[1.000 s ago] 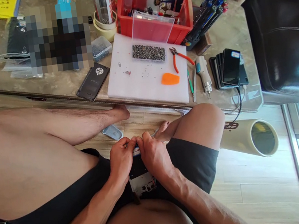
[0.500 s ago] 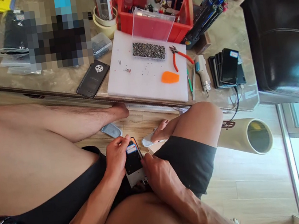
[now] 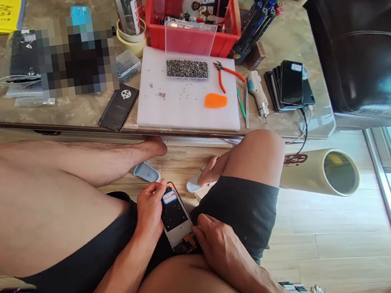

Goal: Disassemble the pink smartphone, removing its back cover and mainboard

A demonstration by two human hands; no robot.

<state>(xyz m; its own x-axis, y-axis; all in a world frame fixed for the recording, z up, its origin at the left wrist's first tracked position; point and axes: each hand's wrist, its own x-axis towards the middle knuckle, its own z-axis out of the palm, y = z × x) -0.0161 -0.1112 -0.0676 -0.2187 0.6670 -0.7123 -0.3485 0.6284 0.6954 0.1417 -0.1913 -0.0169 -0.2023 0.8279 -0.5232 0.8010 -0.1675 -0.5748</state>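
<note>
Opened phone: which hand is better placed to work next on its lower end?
Probably the right hand: it is at the lower right edge of the opened phone, near the exposed parts, while the left hand holds the upper left edge.

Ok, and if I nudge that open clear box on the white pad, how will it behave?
The clear box is packed with small metal pieces, so it's probably heavy for its size. With its top open, a hard push could spill some. The raised lid looks thin and may be fragile.
</note>
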